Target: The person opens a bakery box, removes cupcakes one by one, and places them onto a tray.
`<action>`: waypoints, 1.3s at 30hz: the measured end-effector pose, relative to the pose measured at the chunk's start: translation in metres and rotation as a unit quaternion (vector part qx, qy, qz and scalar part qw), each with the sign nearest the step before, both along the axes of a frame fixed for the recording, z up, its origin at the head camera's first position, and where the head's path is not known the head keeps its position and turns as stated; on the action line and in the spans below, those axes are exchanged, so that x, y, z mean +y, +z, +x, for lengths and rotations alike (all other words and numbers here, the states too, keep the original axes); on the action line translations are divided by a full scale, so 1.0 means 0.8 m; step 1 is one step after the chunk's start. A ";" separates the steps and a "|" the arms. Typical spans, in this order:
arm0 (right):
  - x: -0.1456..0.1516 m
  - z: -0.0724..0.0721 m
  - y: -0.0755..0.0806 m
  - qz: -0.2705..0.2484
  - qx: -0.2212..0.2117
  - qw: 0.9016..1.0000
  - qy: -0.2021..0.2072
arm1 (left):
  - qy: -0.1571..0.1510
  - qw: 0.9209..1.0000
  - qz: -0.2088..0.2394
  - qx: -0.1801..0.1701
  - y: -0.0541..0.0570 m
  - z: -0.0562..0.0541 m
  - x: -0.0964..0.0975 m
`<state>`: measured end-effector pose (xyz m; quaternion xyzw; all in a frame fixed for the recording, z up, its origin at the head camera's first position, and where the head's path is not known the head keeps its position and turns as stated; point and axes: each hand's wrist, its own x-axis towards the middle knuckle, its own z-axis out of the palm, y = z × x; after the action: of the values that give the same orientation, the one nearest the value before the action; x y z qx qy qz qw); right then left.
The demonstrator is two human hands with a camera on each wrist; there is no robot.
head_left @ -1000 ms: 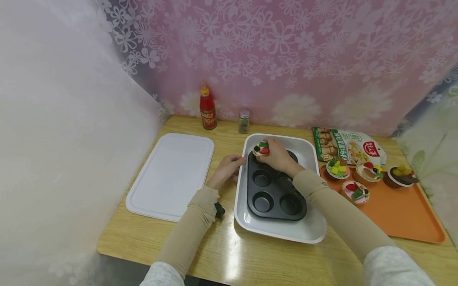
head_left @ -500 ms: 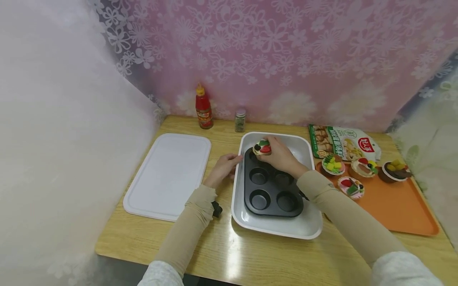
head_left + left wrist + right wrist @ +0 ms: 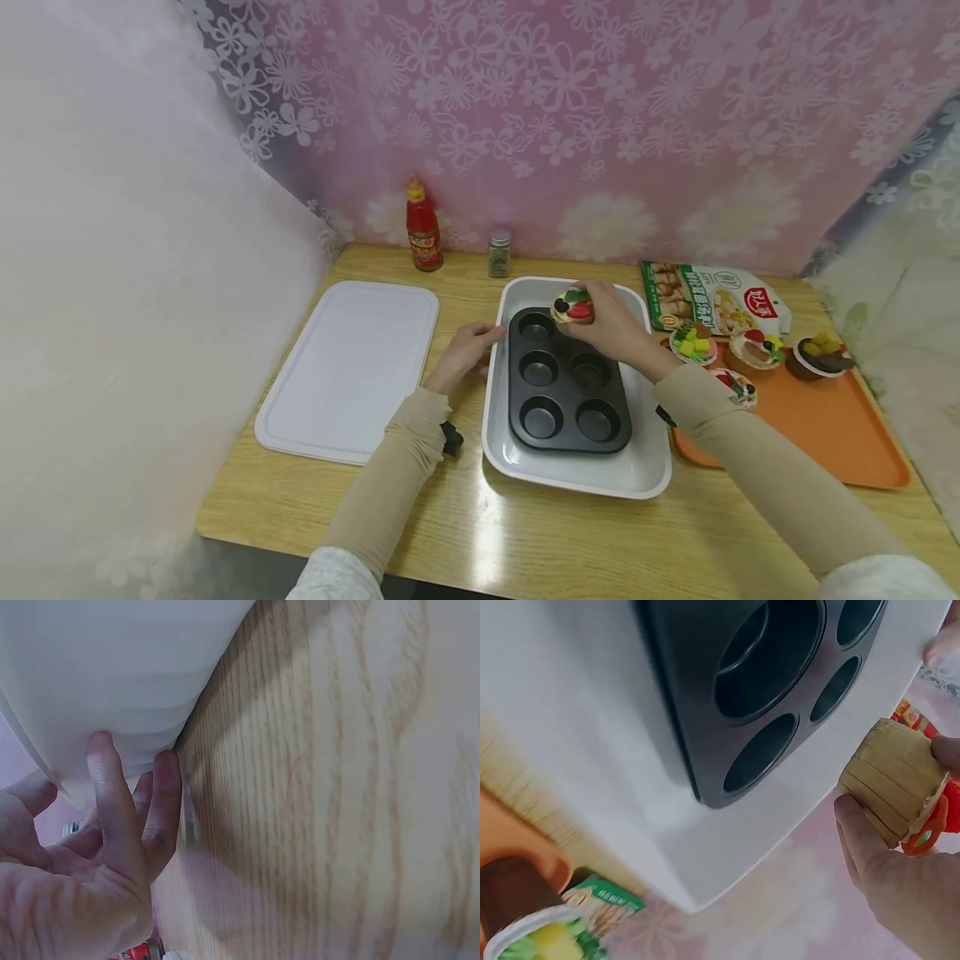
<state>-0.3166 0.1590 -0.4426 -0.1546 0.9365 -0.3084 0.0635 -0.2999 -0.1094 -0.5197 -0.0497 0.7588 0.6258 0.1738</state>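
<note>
My right hand [image 3: 617,327] grips a cupcake [image 3: 573,307] topped with cream, red fruit, a dark berry and green leaf. It is held above the far end of a black muffin tin [image 3: 567,392], and the right wrist view shows the tan ribbed base of the cupcake [image 3: 895,780] tipped sideways and apart from the tin. The tin lies in a white deep tray [image 3: 577,483]. At that tray's left side is my left hand [image 3: 467,354]; in the left wrist view its thumb touches the rim while fingertips [image 3: 103,742] press the outer wall.
To the left lies a white cutting board [image 3: 348,367]. A red sauce bottle [image 3: 423,229] and a spice jar [image 3: 499,254] stand at the back. On the right, an orange tray [image 3: 817,433] carries several cupcakes, with a food packet [image 3: 712,298] behind it.
My right hand has moved the cupcake rightward from the tin's far left cup, which now shows uncovered. My left hand stays at the white tray. The head view has shifted slightly.
</note>
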 end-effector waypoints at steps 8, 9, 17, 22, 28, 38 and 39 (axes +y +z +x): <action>0.038 0.015 0.007 -0.017 0.020 1.000 -0.013 | -0.005 1.000 0.005 0.002 0.001 0.001 0.002; 0.043 0.017 0.008 -0.021 0.020 0.999 -0.016 | -0.005 1.000 0.005 0.001 0.001 0.001 0.002; 0.072 0.033 0.018 -0.011 0.034 0.999 -0.041 | -0.005 1.000 0.005 0.005 0.002 0.002 0.002; 0.093 0.042 0.022 -0.010 0.025 0.998 -0.057 | -0.003 1.000 0.006 0.003 0.002 0.003 0.001; 0.124 0.049 0.025 0.008 0.027 0.997 -0.078 | -0.001 1.000 0.010 -0.002 0.005 0.004 0.001; 0.171 0.069 0.029 0.006 0.046 0.993 -0.106 | 0.002 1.000 0.018 -0.004 0.003 0.004 0.001; 0.176 0.071 0.029 0.008 0.042 0.993 -0.111 | 0.002 1.000 0.016 -0.004 0.002 0.004 0.001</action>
<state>-0.2595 0.3000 -0.4195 -0.0621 0.9520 -0.2996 -0.0091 -0.2969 -0.1089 -0.5178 -0.0510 0.7477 0.6382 0.1763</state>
